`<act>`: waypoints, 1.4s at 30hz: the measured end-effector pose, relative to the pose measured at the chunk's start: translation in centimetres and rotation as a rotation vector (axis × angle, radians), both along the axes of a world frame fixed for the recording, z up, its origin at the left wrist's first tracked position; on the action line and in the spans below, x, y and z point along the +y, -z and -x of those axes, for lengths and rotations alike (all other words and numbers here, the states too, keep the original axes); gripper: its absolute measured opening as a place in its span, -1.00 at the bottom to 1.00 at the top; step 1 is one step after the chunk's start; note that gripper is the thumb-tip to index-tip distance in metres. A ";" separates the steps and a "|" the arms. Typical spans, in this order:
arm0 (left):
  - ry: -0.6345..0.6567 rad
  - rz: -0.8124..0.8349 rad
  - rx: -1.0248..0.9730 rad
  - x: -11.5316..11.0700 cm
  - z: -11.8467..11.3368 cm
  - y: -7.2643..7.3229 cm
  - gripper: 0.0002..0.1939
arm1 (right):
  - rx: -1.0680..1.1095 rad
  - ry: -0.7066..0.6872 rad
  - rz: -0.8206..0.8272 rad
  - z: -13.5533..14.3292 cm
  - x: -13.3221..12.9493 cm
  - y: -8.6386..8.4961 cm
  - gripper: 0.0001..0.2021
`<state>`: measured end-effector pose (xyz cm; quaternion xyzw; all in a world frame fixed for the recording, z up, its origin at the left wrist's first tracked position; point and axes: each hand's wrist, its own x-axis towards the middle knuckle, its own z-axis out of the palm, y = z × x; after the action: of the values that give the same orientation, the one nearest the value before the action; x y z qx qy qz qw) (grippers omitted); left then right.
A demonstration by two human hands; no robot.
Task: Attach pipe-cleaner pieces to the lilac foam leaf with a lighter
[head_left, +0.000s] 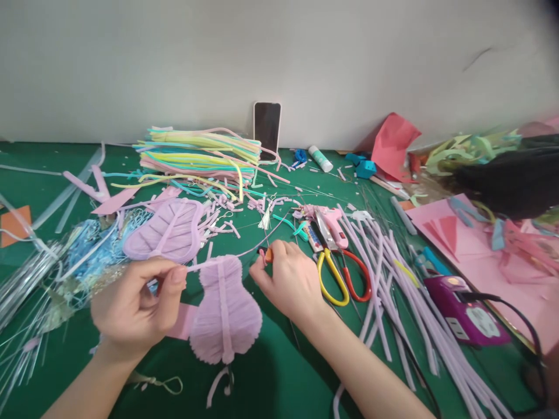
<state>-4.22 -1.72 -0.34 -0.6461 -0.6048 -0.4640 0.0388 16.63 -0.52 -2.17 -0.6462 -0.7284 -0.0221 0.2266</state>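
My left hand (137, 299) pinches the end of a lilac pipe cleaner (201, 265) between thumb and fingers. It runs to the top of a lilac, waisted piece made of pipe cleaners (223, 317) with a central rib, and a thinner length curves away to the right. My right hand (286, 279) is closed just right of that piece, and a small orange thing (269, 255) shows at its fingertips; its kind is hard to make out. Behind my left hand rests a lilac wing-shaped piece (168, 230) with ribs. A pink paper piece (181, 321) lies partly beneath the waisted piece.
Scissors (334, 276) with yellow and red handles lie beside a pink glue gun (334, 224). Loose lilac pipe cleaners (393, 279) spread to the right, near a purple corded device (465, 311). Behind are a coloured pipe cleaner bundle (196, 154), a phone (266, 129) and a glue stick (320, 158).
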 end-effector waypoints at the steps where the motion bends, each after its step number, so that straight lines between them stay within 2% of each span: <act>1: 0.040 0.010 0.013 0.0 0.0 -0.1 -0.72 | 0.004 0.003 -0.013 0.0 0.0 0.0 -0.82; 3: 0.094 0.005 0.046 0.1 -0.1 -0.1 -0.72 | 0.012 0.006 -0.036 0.0 0.0 0.1 -0.83; 10: 0.154 -0.159 0.155 0.2 -0.6 0.2 -0.84 | 0.032 -0.040 -0.094 0.6 -0.7 -0.1 -0.85; 17: 0.146 -0.133 0.315 0.3 -0.8 -0.4 -0.70 | 0.041 -0.046 -0.044 0.7 -0.7 -0.1 -0.85; 24: 0.383 -0.126 0.467 0.7 -0.8 -1.3 -0.61 | 0.098 -0.017 0.115 0.8 -0.6 -0.4 -0.84; 31: 0.527 -0.219 0.551 0.5 -0.8 -1.1 -0.73 | 0.098 -0.020 0.165 0.9 -0.5 -0.3 -0.84; 36: 0.568 -0.301 0.576 0.6 -1.0 -1.0 -0.78 | 0.086 -0.040 0.148 1.0 -0.7 -0.2 -0.83; 42: 0.609 -0.310 0.573 0.7 -1.1 -0.5 -0.87 | 0.068 -0.053 0.146 1.1 -0.7 -0.2 -0.84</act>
<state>-3.15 -1.06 0.12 -0.8837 -0.2752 -0.3419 0.1628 15.55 -1.27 -2.00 -0.6416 -0.7370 0.0591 0.2043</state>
